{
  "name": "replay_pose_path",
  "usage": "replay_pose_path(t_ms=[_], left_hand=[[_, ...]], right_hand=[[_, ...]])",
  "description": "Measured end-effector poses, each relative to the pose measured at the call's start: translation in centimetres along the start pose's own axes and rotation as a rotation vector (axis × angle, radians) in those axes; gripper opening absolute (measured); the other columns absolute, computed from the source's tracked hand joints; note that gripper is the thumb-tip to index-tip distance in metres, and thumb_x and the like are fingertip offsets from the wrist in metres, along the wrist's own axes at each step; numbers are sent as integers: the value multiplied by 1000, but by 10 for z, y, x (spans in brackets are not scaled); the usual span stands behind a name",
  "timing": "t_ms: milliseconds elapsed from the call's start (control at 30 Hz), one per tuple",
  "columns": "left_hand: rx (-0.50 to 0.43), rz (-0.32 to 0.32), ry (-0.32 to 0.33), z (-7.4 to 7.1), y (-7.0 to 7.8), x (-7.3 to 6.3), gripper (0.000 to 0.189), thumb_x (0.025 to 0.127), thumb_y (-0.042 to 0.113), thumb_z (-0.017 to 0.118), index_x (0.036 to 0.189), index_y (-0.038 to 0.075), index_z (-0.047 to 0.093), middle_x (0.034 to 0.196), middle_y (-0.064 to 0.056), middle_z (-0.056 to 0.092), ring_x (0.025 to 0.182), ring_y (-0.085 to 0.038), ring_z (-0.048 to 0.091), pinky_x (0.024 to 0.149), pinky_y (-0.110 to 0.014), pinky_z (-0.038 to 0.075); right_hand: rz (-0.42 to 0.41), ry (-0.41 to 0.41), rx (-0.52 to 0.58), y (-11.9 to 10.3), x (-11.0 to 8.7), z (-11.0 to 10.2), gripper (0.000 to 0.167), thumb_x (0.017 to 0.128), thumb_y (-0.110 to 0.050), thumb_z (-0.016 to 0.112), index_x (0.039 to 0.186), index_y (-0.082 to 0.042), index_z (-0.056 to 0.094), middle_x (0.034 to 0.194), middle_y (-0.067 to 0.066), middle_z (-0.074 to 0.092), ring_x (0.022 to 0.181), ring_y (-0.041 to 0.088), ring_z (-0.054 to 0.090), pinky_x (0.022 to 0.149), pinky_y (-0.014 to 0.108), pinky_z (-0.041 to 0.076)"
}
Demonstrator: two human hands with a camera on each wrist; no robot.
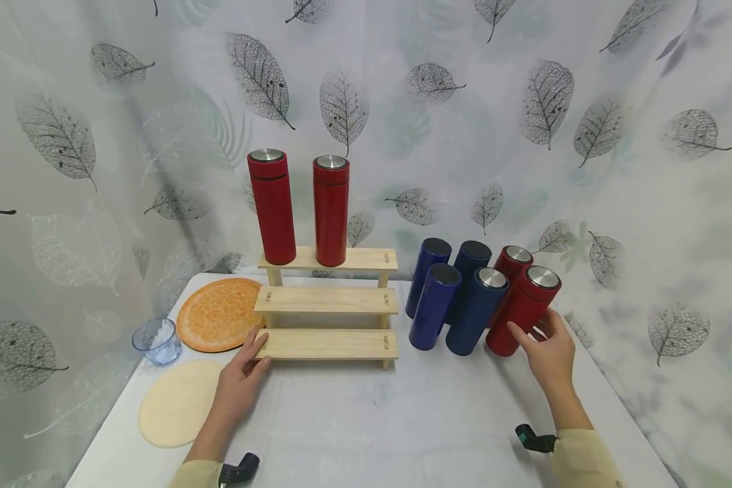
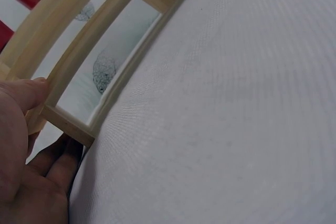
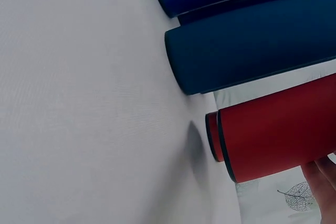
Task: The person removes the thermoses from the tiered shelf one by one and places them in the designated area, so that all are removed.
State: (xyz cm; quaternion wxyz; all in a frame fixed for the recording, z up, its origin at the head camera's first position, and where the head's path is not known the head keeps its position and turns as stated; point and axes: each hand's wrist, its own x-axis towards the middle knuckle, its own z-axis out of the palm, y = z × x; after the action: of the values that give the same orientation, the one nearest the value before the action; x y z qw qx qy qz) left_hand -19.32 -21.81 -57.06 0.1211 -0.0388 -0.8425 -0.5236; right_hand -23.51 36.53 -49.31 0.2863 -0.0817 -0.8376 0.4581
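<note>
My right hand (image 1: 552, 356) holds the nearer red thermos flask (image 1: 529, 305) around its side, thumb on the near face; its steel-topped lid points up. In the right wrist view the lower part of this flask (image 3: 278, 135) shows, with a shadow beside its base. Another red flask (image 1: 515, 261) stands just behind it, mostly hidden. My left hand (image 1: 234, 390) grips the left end of the lowest tier of a three-tier wooden rack (image 1: 329, 344). Its thumb lies against the wood and its fingers reach behind the leg (image 2: 71, 126) in the left wrist view.
Two red flasks (image 1: 274, 210) stand on the top tier. Several blue flasks (image 1: 477, 312) stand right of the rack. On the left are an orange round mat (image 1: 219, 315), a cream disc (image 1: 179, 403) and a blue-tinted glass (image 1: 160, 346). A leaf-patterned curtain (image 1: 390, 135) hangs behind.
</note>
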Motion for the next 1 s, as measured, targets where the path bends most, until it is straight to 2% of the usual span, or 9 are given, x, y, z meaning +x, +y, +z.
replay_pose_path(t_ms=[100,300,400,633,1000], left_hand=[[-5,-15,-9,0,-1,0,53,111,20,66,162,12,52,177,-7,28,159,-36,31,105,-2,33],[7,-24,-14,1,-3,1,53,112,21,65,163,13,52,177,-5,28,160,-35,30,104,-1,33],[7,-27,-13,1,-2,1,53,111,19,66,162,13,52,177,-4,28,160,-34,30,104,-1,33],[-6,-23,-14,1,-2,0,53,111,18,66,162,12,52,177,-5,28,160,-34,30,105,-2,34],[-2,-14,-8,1,-4,0,53,111,20,66,162,11,53,177,-7,29,160,-35,31,105,-2,34]], right_hand=[[4,0,3,5,0,1,69,94,-21,89,155,-9,57,142,14,67,116,9,66,101,22,56],[25,3,7,10,0,1,70,94,-23,88,155,-11,57,143,13,67,117,11,65,104,28,57],[44,-1,3,10,0,1,70,95,-24,88,156,-11,56,143,12,66,120,15,65,104,28,57],[64,-15,-1,13,-1,3,72,97,-26,86,159,-10,53,148,16,64,129,35,64,107,34,57],[46,-29,-5,17,1,6,71,97,-26,86,157,-7,54,145,17,66,128,37,64,107,35,57]])
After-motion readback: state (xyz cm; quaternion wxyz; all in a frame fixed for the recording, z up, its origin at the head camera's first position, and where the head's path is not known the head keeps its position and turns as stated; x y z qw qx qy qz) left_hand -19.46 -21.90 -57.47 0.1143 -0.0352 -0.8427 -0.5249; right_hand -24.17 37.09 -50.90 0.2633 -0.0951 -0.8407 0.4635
